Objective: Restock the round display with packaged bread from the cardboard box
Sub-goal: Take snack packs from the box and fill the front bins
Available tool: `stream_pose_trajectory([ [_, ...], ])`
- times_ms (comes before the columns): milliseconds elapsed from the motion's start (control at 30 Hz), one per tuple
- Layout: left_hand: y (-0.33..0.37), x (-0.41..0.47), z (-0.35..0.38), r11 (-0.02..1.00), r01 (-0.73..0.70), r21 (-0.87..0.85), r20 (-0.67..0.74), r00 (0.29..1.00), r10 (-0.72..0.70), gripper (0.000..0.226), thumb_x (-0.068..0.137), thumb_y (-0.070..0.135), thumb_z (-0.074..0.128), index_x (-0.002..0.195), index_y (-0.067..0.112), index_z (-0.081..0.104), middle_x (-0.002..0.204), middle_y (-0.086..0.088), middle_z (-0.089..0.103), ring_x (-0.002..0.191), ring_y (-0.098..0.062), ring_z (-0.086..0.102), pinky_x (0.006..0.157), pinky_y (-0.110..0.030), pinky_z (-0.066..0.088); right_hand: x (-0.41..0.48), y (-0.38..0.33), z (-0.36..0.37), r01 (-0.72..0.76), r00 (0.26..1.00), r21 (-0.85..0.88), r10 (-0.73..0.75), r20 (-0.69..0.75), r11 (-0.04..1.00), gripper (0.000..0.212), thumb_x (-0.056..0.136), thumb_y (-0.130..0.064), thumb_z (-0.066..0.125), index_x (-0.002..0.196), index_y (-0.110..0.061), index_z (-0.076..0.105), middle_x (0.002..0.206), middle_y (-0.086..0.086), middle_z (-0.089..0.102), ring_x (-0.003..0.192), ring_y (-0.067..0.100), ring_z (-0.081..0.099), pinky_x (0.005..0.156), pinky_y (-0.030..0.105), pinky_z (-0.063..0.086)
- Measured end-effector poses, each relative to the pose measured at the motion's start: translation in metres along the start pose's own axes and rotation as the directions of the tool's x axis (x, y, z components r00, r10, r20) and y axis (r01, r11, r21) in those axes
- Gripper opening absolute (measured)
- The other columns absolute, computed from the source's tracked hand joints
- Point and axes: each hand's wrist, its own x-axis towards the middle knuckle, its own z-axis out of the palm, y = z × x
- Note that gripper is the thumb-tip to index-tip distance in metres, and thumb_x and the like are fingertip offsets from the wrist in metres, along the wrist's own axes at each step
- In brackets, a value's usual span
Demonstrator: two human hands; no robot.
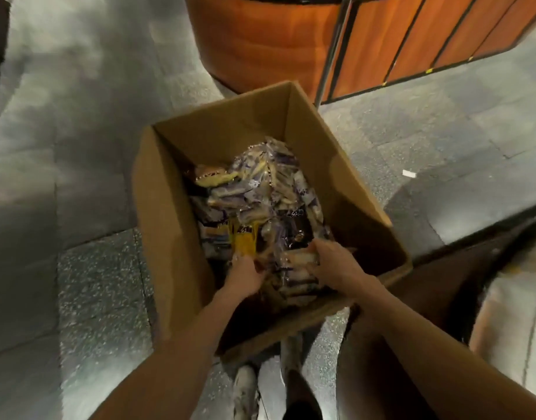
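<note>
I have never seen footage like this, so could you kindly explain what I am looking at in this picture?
There is no machine here: a person wears a camera on the head, looking down at their own bare arms. On the tiled floor stands an open cardboard box holding packaged bread. The right hand grips a pack near the box's near end; the left hand digs among the packs beside it, its grip unclear. The orange wooden round display stands beyond the box.
</note>
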Motion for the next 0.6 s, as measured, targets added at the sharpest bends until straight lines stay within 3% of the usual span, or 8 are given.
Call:
stream_pose_trajectory([
  [67,0.006,0.025,0.010,0.995,0.063,-0.081,0.064,0.996,-0.058,0.021,0.094,0.021,0.067,0.113,0.024,0.058,0.105,0.000,0.061,0.108,-0.021,0.057,0.091,-0.032,0.047,0.046,0.022,0.003,0.000,0.988,-0.112,0.017,0.153,0.994,0.042,0.092,-0.029,0.066,0.129,-0.015,0.051,0.131,0.009,0.056,0.121,0.028,0.052,0.098,0.040,0.047],
  [167,0.009,0.063,0.033,0.994,0.049,-0.102,0.137,0.990,-0.034,0.076,0.084,0.028,0.078,0.149,0.026,0.038,0.139,-0.004,0.053,0.131,-0.026,0.049,0.103,-0.036,0.044,0.095,0.052,0.005,0.044,0.917,-0.291,0.076,0.390,0.956,0.081,0.083,-0.040,0.076,0.149,-0.018,0.033,0.155,0.012,0.032,0.147,0.037,0.022,0.116,0.046,0.031],
  [233,0.006,0.084,0.051,0.993,0.053,-0.110,0.164,0.986,-0.034,0.101,0.076,0.035,0.084,0.156,0.030,0.022,0.153,-0.003,0.039,0.140,-0.027,0.038,0.112,-0.043,0.039,0.115,0.070,0.007,0.106,0.838,-0.350,0.106,0.535,0.931,0.108,0.079,-0.040,0.081,0.158,-0.017,0.010,0.165,0.013,0.007,0.152,0.037,0.004,0.122,0.047,0.018],
  [300,0.003,0.102,0.070,0.987,0.072,-0.141,0.176,0.983,-0.047,0.113,0.070,0.042,0.086,0.157,0.028,0.015,0.161,-0.004,0.026,0.146,-0.028,0.028,0.116,-0.047,0.034,0.127,0.084,0.014,0.130,0.772,-0.388,0.152,0.617,0.912,0.125,0.076,-0.044,0.083,0.159,-0.020,-0.008,0.165,0.015,-0.008,0.152,0.039,0.003,0.122,0.049,0.018],
  [367,0.004,0.111,0.085,0.985,0.095,-0.144,0.153,0.986,-0.072,0.106,0.075,0.039,0.084,0.157,0.026,0.017,0.162,-0.005,0.021,0.146,-0.030,0.027,0.116,-0.047,0.034,0.131,0.094,0.024,0.102,0.725,-0.391,0.200,0.659,0.915,0.127,0.075,-0.046,0.082,0.158,-0.025,-0.012,0.166,0.014,-0.007,0.150,0.040,0.012,0.120,0.050,0.024],
  [467,0.003,0.118,0.092,0.993,0.108,-0.053,0.100,0.990,-0.102,0.066,0.087,0.018,0.071,0.146,0.021,0.041,0.149,-0.013,0.042,0.131,-0.031,0.047,0.104,-0.040,0.046,0.131,0.105,0.038,0.081,0.694,-0.369,0.213,0.688,0.926,0.097,0.094,-0.033,0.066,0.158,-0.032,-0.006,0.166,0.013,-0.003,0.149,0.041,0.016,0.118,0.050,0.027],
  [533,-0.001,0.122,0.084,0.987,0.155,-0.043,0.200,0.969,-0.143,0.051,0.087,0.020,0.072,0.134,0.013,0.053,0.133,-0.011,0.056,0.115,-0.027,0.057,0.093,-0.036,0.051,0.136,0.110,0.043,0.099,0.713,-0.368,0.192,0.674,0.925,0.085,0.098,-0.032,0.060,0.159,-0.031,0.001,0.166,0.015,0.004,0.147,0.041,0.022,0.116,0.048,0.032],
  [600,-0.005,0.122,0.075,0.981,0.194,-0.002,0.302,0.935,-0.184,0.048,0.088,0.029,0.072,0.130,0.014,0.053,0.125,-0.007,0.060,0.106,-0.025,0.061,0.088,-0.035,0.054,0.141,0.111,0.044,0.112,0.720,-0.375,0.185,0.669,0.920,0.076,0.095,-0.034,0.063,0.157,-0.027,0.020,0.161,0.015,0.024,0.142,0.038,0.036,0.111,0.046,0.039],
])
